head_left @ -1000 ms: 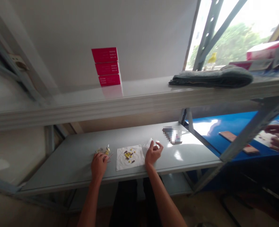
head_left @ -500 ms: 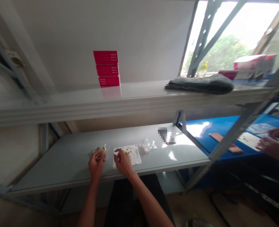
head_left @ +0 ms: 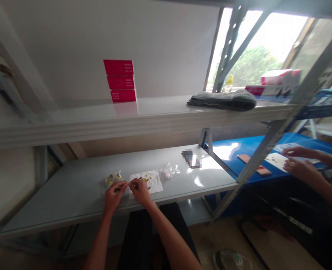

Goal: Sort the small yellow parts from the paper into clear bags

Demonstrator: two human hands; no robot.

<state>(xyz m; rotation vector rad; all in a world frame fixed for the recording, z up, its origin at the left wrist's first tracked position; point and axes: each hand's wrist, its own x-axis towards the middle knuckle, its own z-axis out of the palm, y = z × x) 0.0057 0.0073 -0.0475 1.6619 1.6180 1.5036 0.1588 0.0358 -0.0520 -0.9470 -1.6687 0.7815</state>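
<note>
My left hand and my right hand meet fingertip to fingertip over the front of the grey table. Both are closed in a pinch, and whatever sits between the fingers is too small to make out. Just beyond my left hand lies a clear plastic bag with small yellow and dark pieces. Under and beside my right hand is a white sheet carrying several small yellow and dark pieces. To the right of the sheet rests another clear plastic bag, its contents unclear.
A shelf crosses above the table, holding stacked red boxes and a folded grey cloth. A pixelated item lies at the table's right. Beyond a metal post, another person's hands work over a blue table.
My hands were apart, the left one at the plastic bag and the right one at the sheet. Now their fingertips are together between the two. The view has shifted slightly right.
</note>
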